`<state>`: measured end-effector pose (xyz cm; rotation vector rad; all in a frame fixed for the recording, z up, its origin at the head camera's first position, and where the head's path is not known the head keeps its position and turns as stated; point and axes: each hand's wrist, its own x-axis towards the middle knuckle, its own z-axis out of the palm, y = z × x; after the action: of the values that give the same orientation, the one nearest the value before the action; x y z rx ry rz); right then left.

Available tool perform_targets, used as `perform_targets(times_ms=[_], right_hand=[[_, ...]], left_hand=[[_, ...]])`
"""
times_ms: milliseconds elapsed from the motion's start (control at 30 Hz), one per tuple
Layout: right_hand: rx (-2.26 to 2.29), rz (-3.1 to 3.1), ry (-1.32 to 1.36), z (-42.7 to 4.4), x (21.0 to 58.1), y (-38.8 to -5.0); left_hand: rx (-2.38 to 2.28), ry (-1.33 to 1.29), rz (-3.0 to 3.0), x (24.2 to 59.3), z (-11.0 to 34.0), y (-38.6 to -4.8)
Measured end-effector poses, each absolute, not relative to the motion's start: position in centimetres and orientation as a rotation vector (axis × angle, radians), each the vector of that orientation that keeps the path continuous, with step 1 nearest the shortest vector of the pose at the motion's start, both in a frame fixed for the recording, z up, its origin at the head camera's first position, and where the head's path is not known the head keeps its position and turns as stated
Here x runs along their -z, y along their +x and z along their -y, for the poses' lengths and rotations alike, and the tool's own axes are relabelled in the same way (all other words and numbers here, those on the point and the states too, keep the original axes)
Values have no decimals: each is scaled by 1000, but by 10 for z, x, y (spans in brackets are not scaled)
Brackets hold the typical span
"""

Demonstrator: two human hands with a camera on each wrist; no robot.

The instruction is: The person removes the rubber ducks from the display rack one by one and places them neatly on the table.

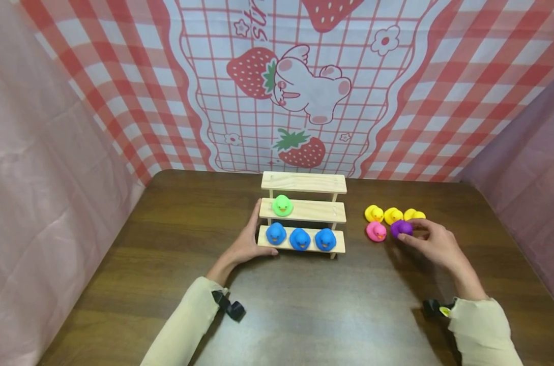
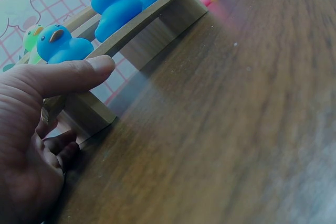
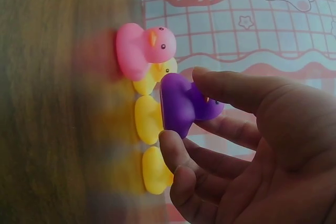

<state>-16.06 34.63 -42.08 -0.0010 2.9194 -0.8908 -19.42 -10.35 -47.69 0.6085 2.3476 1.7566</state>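
Observation:
My left hand (image 1: 245,247) grips the left end of a small three-tier wooden shelf (image 1: 304,211), its thumb along the lowest tier's front edge. Three blue rubber ducks (image 1: 300,239) sit in a row on that lowest tier. On the left of the middle tier is a green rubber duck (image 1: 282,205). To the right of the shelf, my right hand (image 1: 439,246) pinches a purple rubber duck (image 3: 178,106) between thumb and fingers; in the right wrist view it is off the tabletop. Beside it a pink rubber duck (image 1: 376,232) stands on the table.
Three yellow rubber ducks (image 1: 393,216) stand in a row behind the pink and purple ones. The brown wooden table (image 1: 322,310) reaches back to a red-and-white checked strawberry cloth (image 1: 304,91). Pink curtains (image 1: 52,168) hang at both sides.

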Motion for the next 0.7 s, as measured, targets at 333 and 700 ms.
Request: perform_targets(times_ms=[333, 700], right_hand=[[890, -2895, -26, -347, 427, -162], [856, -2913, -43, -347, 438, -165]], left_hand=[[-1781, 598, -2337, 482, 104, -197], [-1786, 619, -2344, 491, 106, -201]])
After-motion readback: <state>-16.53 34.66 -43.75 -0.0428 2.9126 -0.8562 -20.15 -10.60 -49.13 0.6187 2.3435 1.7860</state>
